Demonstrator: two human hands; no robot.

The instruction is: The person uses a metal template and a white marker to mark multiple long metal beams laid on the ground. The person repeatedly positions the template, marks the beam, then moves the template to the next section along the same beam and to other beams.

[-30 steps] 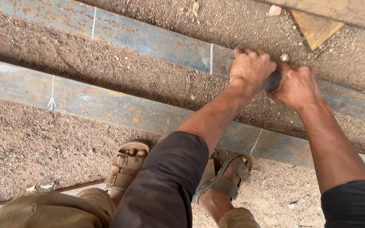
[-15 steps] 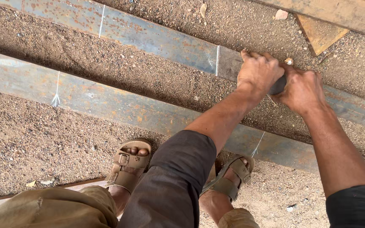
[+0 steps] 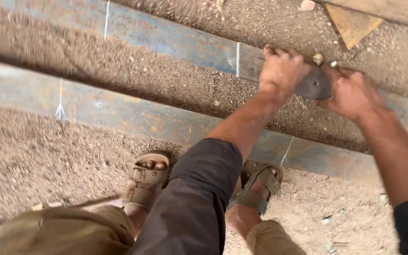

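Dark rounded tool gripped between both hands, on far steel beam near its right end, by a white chalk line. Left hand closed over its left side; right hand pinching its right edge. Best kept flat, pressure even. Counts: two beams, near beam below; two sandals.

Both hands hold a dark grey disc at two o'clock, over a blue-grey steel beam streaked with rust-orange patches and thin white chalk lines. The sandals at six o'clock are olive-tan, the sand speckled brown, the sleeves black.
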